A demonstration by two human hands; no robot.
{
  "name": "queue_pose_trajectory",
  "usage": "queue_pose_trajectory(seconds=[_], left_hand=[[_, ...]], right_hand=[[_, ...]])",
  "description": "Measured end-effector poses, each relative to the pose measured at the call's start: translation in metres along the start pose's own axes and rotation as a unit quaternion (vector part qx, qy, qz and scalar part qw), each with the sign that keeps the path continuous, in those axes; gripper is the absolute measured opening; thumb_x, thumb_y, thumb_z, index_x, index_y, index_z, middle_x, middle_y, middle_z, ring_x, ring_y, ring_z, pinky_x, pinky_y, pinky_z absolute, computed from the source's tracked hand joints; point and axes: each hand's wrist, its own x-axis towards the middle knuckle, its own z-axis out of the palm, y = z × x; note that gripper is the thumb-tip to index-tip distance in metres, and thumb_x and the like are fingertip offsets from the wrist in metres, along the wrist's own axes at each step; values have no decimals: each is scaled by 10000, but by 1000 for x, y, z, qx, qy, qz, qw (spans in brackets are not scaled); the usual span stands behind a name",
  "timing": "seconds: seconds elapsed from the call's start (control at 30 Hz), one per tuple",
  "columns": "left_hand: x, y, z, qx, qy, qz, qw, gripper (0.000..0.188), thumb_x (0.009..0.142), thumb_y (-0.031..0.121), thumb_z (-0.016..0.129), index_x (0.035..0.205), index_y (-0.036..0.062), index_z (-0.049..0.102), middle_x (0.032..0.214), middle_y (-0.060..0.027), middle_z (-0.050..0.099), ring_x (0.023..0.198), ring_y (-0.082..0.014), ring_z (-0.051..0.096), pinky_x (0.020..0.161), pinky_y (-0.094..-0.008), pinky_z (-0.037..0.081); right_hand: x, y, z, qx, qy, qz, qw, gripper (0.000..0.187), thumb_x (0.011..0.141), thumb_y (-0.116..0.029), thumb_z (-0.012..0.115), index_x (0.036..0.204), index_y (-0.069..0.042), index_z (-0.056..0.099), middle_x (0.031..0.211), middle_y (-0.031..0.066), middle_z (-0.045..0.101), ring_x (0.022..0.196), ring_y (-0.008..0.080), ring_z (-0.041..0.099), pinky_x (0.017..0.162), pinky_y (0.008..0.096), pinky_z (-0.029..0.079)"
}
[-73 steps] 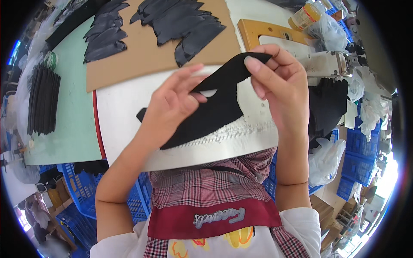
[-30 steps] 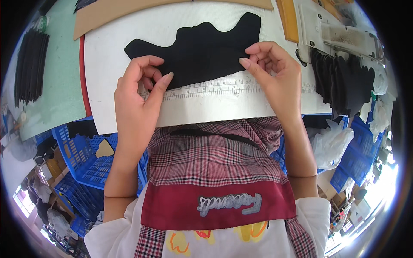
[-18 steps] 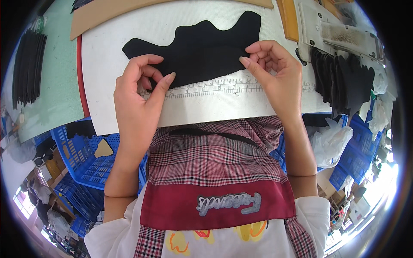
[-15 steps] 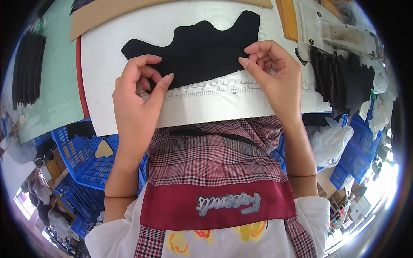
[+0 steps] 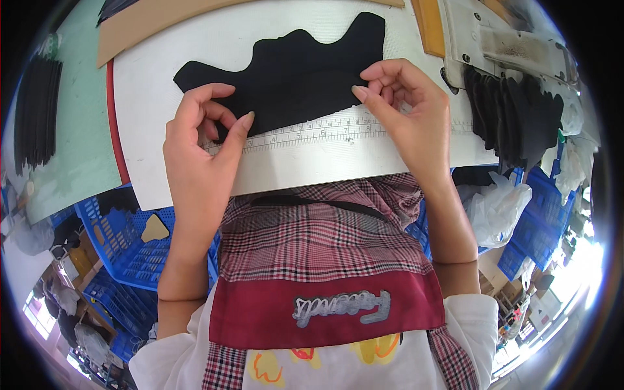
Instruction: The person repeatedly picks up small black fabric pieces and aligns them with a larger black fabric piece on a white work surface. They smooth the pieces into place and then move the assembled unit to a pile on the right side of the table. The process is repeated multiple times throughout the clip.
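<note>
A black fabric piece [image 5: 299, 81] with a wavy, scalloped far edge lies on the white table [image 5: 260, 172]. My left hand [image 5: 205, 127] holds its left end, fingers curled and thumb on the near edge. At the right end, my right hand [image 5: 406, 94] grips the edge with bent fingers and thumb. Along the fabric's straight near edge runs a ruler scale [image 5: 312, 135], partly covered by the cloth and my hands. Some fingertips are hidden behind my hands and the fabric.
Stacked black pieces [image 5: 38, 114] lie on the green surface at left. Black glove-shaped pieces [image 5: 513, 117] hang at right beside a white machine [image 5: 513, 45]. Brown cardboard [image 5: 175, 23] borders the far side. Blue baskets [image 5: 123, 240] and a plastic bag [image 5: 497, 208] sit below the table.
The whole view has shifted slightly, so the table, fabric and hands appear a little farther left. Both hands keep almost the same pose on the fabric.
</note>
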Motion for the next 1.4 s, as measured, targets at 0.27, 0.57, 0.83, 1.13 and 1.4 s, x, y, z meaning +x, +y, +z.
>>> queue_pose_trajectory(seconds=[0.27, 0.57, 0.83, 1.13, 1.4], left_hand=[[-1, 0, 4, -18, 4, -25, 1000, 331, 811, 16, 719, 1122, 51, 611, 866, -31, 576, 774, -128, 475, 743, -279, 398], [-16, 48, 68, 77, -140, 258, 953, 884, 803, 341, 692, 1495, -27, 283, 1574, -200, 246, 1477, -348, 200, 1190, -482, 168], [-33, -9, -5, 263, -124, 190, 938, 1029, 789, 677, 527, 1509, -11, 266, 1572, -191, 265, 1467, -352, 232, 1182, -479, 196], [-37, 1, 7, 265, -90, 252, 926, 882, 827, 486, 675, 1453, -35, 339, 1515, -227, 352, 1398, -418, 337, 1134, -488, 308], [-36, 29, 4, 214, -101, 269, 934, 452, 871, 67, 639, 1314, 36, 556, 1058, -173, 658, 921, -310, 660, 748, -400, 527]], right_hand=[[0, -1, -1, -31, 1, -1, 1000, 159, 778, 24, 733, 920, 5, 664, 705, -8, 572, 626, 50, 473, 584, 195, 413], [4, -1, 0, -115, -14, -71, 991, 116, 762, 21, 716, 857, 3, 651, 759, 57, 558, 609, 132, 504, 557, 252, 423], [-12, -6, 22, -307, 73, -256, 914, 338, 686, -75, 712, 1009, 3, 649, 1053, 119, 644, 1030, 320, 614, 870, 425, 499], [-58, 9, -55, -345, 65, -154, 924, 549, 793, -268, 738, 1245, 4, 587, 1350, 169, 551, 1304, 306, 492, 1095, 430, 383], [-48, 14, -157, -433, 266, -117, 853, 394, 800, -158, 759, 1157, -23, 660, 1223, 153, 643, 1132, 334, 614, 964, 400, 483]])
